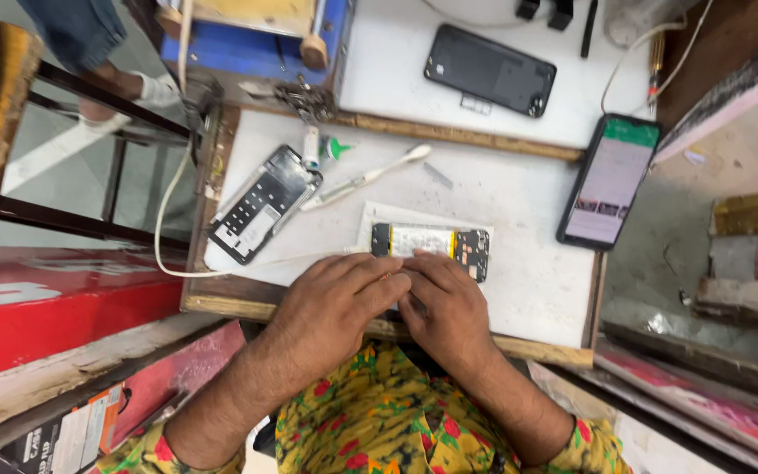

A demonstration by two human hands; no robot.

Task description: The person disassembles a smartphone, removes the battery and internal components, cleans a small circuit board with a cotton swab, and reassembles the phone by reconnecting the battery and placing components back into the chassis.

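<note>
An opened phone body (432, 242), showing its battery and circuit board, lies on a white work board (519, 193). My left hand (335, 303) and my right hand (445, 307) rest together at its near edge, fingertips touching the phone. What the fingers grip is hidden under them. A bare phone frame (261, 204) lies to the left. A white toothbrush (366, 175) lies beyond it.
A lit phone (609, 180) hangs over the board's right edge. A black phone back cover (490, 70) lies on a second white board behind. A small glue tube (311, 147), a white cable (168, 211), a stool (63, 158) and a red box (54, 307) are at left.
</note>
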